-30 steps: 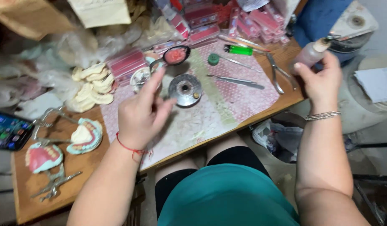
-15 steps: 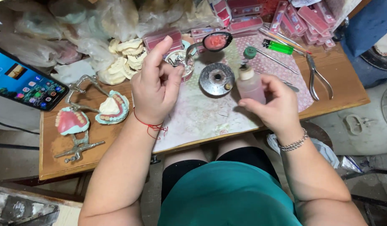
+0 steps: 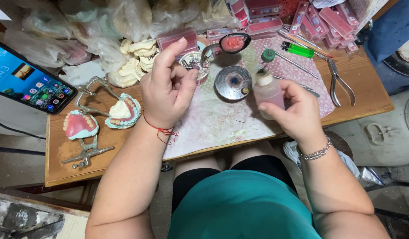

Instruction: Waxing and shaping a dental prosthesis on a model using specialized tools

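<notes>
My right hand [image 3: 293,113] grips a small translucent squeeze bottle [image 3: 267,90] with a pointed nozzle, held upright over the patterned mat [image 3: 222,124]. My left hand [image 3: 169,88] hovers to its left with the fingers loosely curled and the index finger raised, over a small glass dish [image 3: 196,66]; whether it pinches anything is hidden. Between the hands sits a round metal dish [image 3: 233,82]. Behind it lies a spoon with pink wax [image 3: 233,43].
A denture model on a metal articulator [image 3: 96,119] rests at the left of the wooden table [image 3: 72,163]. A lit phone [image 3: 27,84] lies far left. Plaster casts [image 3: 133,62], pink boxes [image 3: 266,22], a green lighter [image 3: 298,50] and pliers [image 3: 339,82] crowd the back and right.
My right hand carried the bottle from the far right in toward the middle of the mat. My left hand stayed near the small dish, its fingers curling more.
</notes>
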